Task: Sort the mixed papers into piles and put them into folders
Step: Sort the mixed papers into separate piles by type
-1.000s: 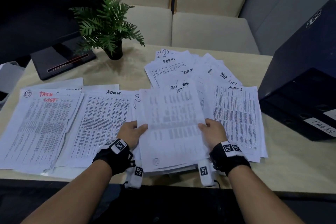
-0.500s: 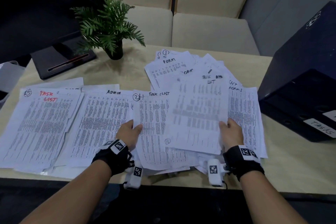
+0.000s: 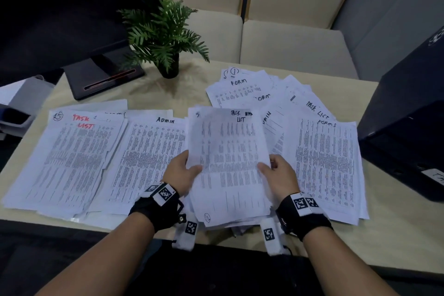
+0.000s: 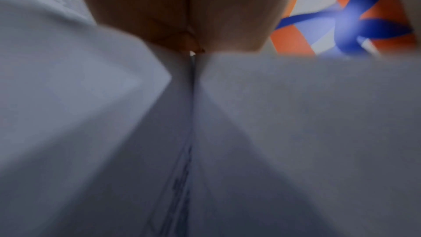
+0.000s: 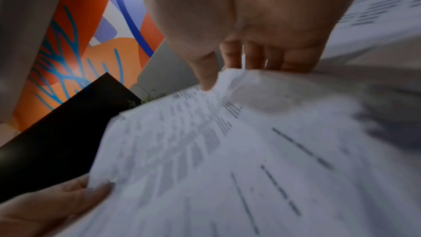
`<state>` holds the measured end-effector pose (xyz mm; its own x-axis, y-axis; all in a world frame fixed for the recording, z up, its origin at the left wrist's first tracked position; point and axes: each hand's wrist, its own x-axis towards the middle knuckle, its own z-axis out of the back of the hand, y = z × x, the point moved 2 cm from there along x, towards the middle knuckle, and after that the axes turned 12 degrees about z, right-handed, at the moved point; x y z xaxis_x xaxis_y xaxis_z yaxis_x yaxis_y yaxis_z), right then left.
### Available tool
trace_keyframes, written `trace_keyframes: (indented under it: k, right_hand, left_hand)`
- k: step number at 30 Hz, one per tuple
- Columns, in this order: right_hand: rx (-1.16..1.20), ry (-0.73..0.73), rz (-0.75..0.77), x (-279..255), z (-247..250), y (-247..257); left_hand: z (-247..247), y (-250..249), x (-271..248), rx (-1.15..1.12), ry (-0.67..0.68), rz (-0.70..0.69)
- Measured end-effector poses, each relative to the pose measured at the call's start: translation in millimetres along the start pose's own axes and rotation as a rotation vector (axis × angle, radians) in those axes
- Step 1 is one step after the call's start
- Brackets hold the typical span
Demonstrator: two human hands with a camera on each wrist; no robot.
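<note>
White Task List sheet (image 3: 228, 151) had come back to just right of the Admin pile (image 3: 149, 158). Both the left hand (image 3: 182, 175) and the right hand (image 3: 280, 176) pinched its sides. It likely still needed a pile.

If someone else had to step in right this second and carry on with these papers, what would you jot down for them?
Left hand: grips the left edge of the TASK LIST sheet.
Right hand: pinches its right edge.
On the table: red-headed TASK LIST pile far left, ADMIN pile beside it, FORMS pile on the right, loose mixed heap behind. The held sheet is between ADMIN and FORMS.
Done: three piles begun.
Left: place this sheet, sort the heap, then file the piles in the dark binders at right.
</note>
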<state>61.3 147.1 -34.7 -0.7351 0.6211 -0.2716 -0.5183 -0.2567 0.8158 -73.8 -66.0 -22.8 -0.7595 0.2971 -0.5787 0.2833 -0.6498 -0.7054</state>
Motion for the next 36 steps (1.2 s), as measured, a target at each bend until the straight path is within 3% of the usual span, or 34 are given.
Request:
trace_keyframes:
  k: [3,7,11,15,21,26,29,31,33,36]
  right_hand:
    - [0.141,-0.027,0.015,-1.4,-10.5,23.7]
    - [0.187,0.106,-0.019,-4.0,-49.1,55.1]
    - [0.168,0.119,0.032,-8.6,-107.0,89.9]
    - [0.128,0.132,0.038,-14.2,-181.2,119.0]
    - [-0.116,0.432,0.102,-15.2,-280.1,166.1]
    - [-0.270,0.525,0.147,-15.1,-335.9,190.7]
    - [-0.291,0.578,0.108,-18.4,-352.7,195.4]
    - [-0.305,0.565,0.091,-19.8,-349.8,194.9]
    - [-0.284,0.505,0.079,-18.4,-334.2,192.1]
    - [-0.247,0.406,0.069,-15.6,-295.6,180.7]
  left_hand:
    - [23.9,-0.4,0.1,-0.132,0.018,-0.056]
    - [66.3,21.0,11.6,-0.211,-0.005,-0.065]
    - [118.2,52.9,20.0,-0.274,0.040,0.009]
    - [172.2,86.2,25.2,-0.023,-0.040,0.034]
    - [272.2,136.3,44.9,0.239,-0.238,0.040]
    - [324.7,167.9,61.2,0.341,-0.310,0.130]
    - [336.7,174.3,64.2,0.475,-0.276,0.224]
    - [336.6,164.9,57.9,0.654,-0.341,0.238]
    - [327.4,145.0,50.0,0.709,-0.399,0.146]
    - [295.4,110.1,41.6,0.550,-0.292,-0.042]
